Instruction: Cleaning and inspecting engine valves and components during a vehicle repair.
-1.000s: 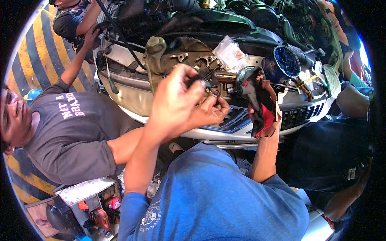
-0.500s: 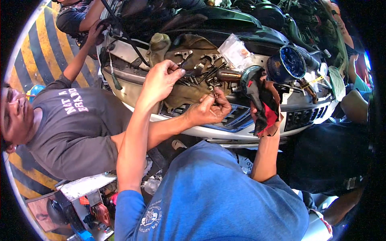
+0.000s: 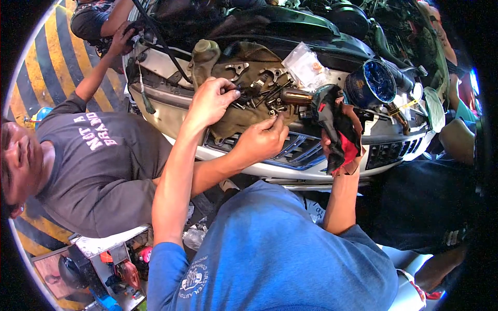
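Note:
My left hand (image 3: 212, 102) is raised over the left part of an oily brown cloth (image 3: 228, 129), fingers curled near dark metal parts; whether it pinches a small piece is unclear. My right hand (image 3: 326, 145), largely hidden, grips a crumpled black-and-red rag (image 3: 337, 132) with brownish material along its side. Between my hands, a co-worker's hand (image 3: 264, 140) reaches to small metal fittings (image 3: 272, 111). Metal brackets (image 3: 238, 70) and a clear plastic bag (image 3: 303, 65) lie behind, beside a cylindrical copper-brown part (image 3: 295, 97). A dark blue can with glossy contents (image 3: 358, 85) stands at the right.
The car's front bumper (image 3: 249, 165) and open engine bay (image 3: 280, 23) span ahead. A co-worker (image 3: 98, 176) leans in from the left, another (image 3: 93, 18) behind. People (image 3: 430, 207) crowd the right. A cluttered cart (image 3: 109, 249) stands lower left, on striped floor (image 3: 52, 62).
My left hand moved back and left from the centre, then stayed nearly still. The co-worker's hand shifted slightly down and left, its fingers closing up. My right hand still holds the rag.

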A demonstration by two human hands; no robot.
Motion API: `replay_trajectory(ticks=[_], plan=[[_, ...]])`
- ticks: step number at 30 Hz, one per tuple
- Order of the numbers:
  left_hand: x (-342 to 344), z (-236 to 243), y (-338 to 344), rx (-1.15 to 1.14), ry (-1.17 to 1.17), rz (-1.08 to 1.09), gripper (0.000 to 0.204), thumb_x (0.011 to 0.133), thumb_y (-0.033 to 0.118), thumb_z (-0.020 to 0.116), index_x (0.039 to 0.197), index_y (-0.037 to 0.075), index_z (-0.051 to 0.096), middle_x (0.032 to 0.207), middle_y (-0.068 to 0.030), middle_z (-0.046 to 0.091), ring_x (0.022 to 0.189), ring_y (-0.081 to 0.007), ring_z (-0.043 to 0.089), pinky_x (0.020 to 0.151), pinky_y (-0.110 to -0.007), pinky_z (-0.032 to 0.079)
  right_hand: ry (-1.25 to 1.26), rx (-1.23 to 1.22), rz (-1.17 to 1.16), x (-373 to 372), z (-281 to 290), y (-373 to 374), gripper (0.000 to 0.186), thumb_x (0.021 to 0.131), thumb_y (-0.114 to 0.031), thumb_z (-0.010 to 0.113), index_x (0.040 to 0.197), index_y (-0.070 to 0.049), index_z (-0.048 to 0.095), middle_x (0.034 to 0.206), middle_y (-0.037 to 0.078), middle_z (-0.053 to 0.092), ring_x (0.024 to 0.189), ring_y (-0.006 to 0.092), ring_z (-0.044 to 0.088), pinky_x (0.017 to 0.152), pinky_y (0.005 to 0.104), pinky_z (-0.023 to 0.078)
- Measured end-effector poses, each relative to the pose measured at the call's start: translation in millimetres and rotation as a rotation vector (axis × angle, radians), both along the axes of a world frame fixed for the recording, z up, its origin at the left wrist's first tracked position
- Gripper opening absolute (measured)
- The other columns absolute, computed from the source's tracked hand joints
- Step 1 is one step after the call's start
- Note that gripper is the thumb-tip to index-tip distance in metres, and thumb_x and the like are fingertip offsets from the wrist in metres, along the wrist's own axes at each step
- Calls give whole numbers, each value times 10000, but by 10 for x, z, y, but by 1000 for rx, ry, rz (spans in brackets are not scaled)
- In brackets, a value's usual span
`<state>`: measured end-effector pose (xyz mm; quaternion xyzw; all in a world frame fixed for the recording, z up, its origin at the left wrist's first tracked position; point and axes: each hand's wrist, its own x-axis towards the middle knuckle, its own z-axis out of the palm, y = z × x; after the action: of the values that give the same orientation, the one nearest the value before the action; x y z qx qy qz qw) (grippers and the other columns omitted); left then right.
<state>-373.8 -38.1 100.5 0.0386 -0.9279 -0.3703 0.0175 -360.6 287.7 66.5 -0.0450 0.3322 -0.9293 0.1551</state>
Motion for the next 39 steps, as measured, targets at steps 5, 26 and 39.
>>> replay_trajectory(ticks=[5, 26, 39], plan=[[-24, 7, 45, -52, 30, 18, 258, 770, 220, 702, 906, 3, 675, 847, -172, 607, 802, -284, 611, 725, -366, 472, 38, -98, 27, 8, -101, 36, 753, 726, -457, 727, 1332, -107, 449, 1330, 159, 451, 862, 308, 620, 619, 324, 559], [563, 672, 533, -142, 325, 116, 259, 762, 121, 638, 998, 16, 633, 919, -148, 614, 776, -241, 604, 688, -340, 487, -222, -130, -68, -18, 87, -58, 450, 910, -367, 506, 1253, -76, 497, 1128, 139, 614, 792, 268, 659, 525, 334, 561], [1285, 634, 1341, 210, -26, -656, 249, 805, 145, 609, 1026, 31, 609, 949, -129, 615, 880, -298, 610, 780, -385, 501, 43, -309, 277, -80, -26, 117, 561, 889, -465, 428, 1240, -30, 478, 1024, 201, 595, 627, 300, 524, 443, 399, 409]])
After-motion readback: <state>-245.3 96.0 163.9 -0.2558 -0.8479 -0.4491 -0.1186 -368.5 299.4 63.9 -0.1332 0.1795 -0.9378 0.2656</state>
